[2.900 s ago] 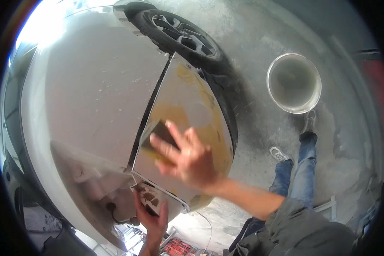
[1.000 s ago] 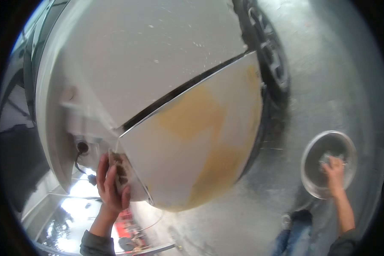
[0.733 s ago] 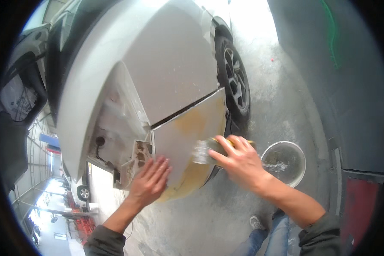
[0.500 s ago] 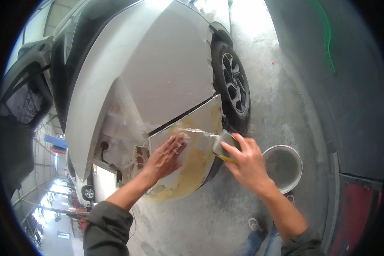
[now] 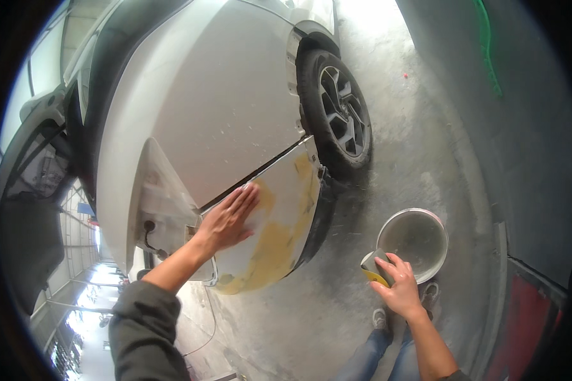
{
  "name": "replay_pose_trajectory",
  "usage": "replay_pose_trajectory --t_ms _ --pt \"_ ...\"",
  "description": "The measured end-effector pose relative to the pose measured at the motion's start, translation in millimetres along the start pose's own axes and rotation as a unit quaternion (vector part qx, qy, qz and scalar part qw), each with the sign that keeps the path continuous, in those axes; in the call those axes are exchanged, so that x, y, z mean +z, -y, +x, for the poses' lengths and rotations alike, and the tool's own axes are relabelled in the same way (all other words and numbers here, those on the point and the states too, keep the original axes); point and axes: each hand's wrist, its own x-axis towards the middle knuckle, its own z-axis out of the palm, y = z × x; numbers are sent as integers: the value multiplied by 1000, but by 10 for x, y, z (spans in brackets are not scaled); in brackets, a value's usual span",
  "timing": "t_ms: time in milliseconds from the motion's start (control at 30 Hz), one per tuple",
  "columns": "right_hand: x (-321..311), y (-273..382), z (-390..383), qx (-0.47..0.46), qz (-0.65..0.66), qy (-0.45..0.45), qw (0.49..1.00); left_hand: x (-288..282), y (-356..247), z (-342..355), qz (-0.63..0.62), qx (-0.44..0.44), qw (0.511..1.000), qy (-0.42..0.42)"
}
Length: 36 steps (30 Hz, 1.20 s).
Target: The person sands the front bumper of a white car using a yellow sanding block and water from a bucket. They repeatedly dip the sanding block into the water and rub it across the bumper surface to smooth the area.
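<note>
My left hand (image 5: 227, 221) lies flat with fingers stretched on the bumper (image 5: 279, 238) of a light-coloured car. Yellowish filler patches spread over that bumper, just below the dark gap along the body panel (image 5: 235, 101). Over the near left rim of a round bucket (image 5: 445, 240) of cloudy water, my right hand (image 5: 400, 286) grips a grey sanding block (image 5: 376, 260) with a yellow sheet on its underside. Its fingers wrap the block's near side.
The car's wheel (image 5: 340, 111) stands beyond the bumper. An open lamp recess (image 5: 162, 190) with a hanging connector is left of my left hand. My shoes (image 5: 379, 319) are close to the bucket. A dark wall (image 5: 527, 159) with a green strip runs along the right.
My right hand has carried the sanding block from the bumper's edge down and right to the bucket. Water no longer streams across the bumper. My left hand stays on the panel; the view has shifted.
</note>
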Motion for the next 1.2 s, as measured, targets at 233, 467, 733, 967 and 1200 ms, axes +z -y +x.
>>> replay_pose_trajectory --t_ms 233,467,733,967,1200 --pt "32 -156 -100 51 41 -27 997 -193 -26 -516 -66 -30 997 12" --pt "239 -120 -238 48 32 -29 998 152 -18 669 35 -45 998 -26" --pt "586 -2 -34 103 50 -93 989 -83 -21 -89 -84 -76 985 -133" --pt "1288 591 931 55 196 -152 967 -126 128 -980 -206 -140 939 -239" --pt "1582 1125 1892 3 219 -158 963 316 -110 -925 -287 -310 829 -366"
